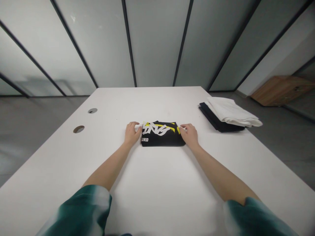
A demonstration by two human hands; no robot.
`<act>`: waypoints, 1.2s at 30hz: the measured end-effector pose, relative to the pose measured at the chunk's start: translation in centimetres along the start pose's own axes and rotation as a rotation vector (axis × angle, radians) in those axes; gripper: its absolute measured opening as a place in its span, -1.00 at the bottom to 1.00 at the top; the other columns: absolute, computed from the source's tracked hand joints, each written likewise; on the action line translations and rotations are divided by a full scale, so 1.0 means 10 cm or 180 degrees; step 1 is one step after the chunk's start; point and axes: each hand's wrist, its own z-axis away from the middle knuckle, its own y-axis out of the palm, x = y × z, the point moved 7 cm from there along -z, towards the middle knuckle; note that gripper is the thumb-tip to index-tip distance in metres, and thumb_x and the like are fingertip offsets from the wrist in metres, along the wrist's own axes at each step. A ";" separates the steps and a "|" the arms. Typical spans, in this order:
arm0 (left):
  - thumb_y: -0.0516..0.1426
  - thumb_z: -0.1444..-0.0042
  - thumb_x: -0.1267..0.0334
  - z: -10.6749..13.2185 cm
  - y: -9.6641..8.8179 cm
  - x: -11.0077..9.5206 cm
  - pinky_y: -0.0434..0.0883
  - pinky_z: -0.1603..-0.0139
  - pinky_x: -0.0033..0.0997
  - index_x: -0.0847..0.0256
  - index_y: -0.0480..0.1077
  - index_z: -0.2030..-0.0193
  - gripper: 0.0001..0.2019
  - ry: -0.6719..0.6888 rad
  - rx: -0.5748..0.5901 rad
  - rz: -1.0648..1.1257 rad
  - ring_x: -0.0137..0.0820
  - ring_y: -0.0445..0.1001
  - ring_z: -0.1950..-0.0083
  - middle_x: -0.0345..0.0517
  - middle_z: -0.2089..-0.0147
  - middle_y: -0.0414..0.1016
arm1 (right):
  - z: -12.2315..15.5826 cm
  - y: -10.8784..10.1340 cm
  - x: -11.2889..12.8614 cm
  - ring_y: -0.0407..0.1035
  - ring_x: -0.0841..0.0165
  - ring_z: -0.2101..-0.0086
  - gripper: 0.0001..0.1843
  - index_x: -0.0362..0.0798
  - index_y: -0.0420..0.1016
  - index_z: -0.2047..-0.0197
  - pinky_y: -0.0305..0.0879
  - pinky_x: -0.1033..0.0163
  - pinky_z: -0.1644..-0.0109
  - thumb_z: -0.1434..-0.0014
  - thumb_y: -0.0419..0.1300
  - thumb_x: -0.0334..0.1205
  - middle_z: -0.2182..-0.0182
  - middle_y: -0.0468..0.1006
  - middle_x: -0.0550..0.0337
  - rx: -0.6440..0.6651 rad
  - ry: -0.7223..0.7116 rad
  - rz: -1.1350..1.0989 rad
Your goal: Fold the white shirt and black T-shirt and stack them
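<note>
A folded black T-shirt [162,140] with a white and yellow graphic print lies flat in the middle of the white table. At its left edge my left hand [133,132] is closed, thumb and fingers pinching the side of the fabric. My right hand [190,133] grips the opposite edge in the same manner, its thumb by the yellow print. White lettering shows near the lower left corner of the shirt. The undersides of the fingertips are partly hidden.
To the right, a folded white garment [231,111] rests on a folded black one [216,124] near the edge of the table [157,183]. Two round holes pierce the tabletop at the left. Behind stand frosted glass panels [157,42]; a wooden cabinet [283,90] is at far right.
</note>
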 end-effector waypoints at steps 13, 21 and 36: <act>0.10 -0.16 0.26 -0.02 0.09 0.04 0.36 -0.13 -0.11 0.15 0.40 0.17 -0.88 -0.0115 0.0082 0.0138 -0.18 0.42 -0.03 0.00 0.06 0.49 | 0.11 0.23 0.26 0.35 -0.04 0.02 -0.49 -0.15 0.48 0.07 0.25 -0.02 -0.04 -0.19 0.12 0.14 0.03 0.48 -0.21 0.1085 0.0058 0.0897; 0.10 -0.14 0.27 -0.04 0.11 0.08 0.36 -0.12 -0.13 0.16 0.40 0.20 -0.89 -0.0207 0.0101 0.0279 -0.19 0.44 -0.02 0.00 0.08 0.49 | 0.14 0.20 0.34 0.38 0.20 0.29 -0.74 0.00 0.28 0.17 0.25 0.22 0.29 -0.10 0.17 -0.10 0.32 0.49 0.12 0.1463 0.0463 -0.0113; 0.08 -0.12 0.27 -0.05 0.15 0.14 0.42 0.09 -0.28 0.16 0.40 0.26 -0.90 -0.0456 0.0296 0.0547 -0.29 0.48 0.12 -0.05 0.15 0.50 | 0.08 -0.23 0.28 0.46 0.15 0.04 -0.51 0.08 0.38 0.06 0.49 0.13 0.03 0.09 0.37 -0.21 0.04 0.56 0.10 0.2063 0.1281 -0.2295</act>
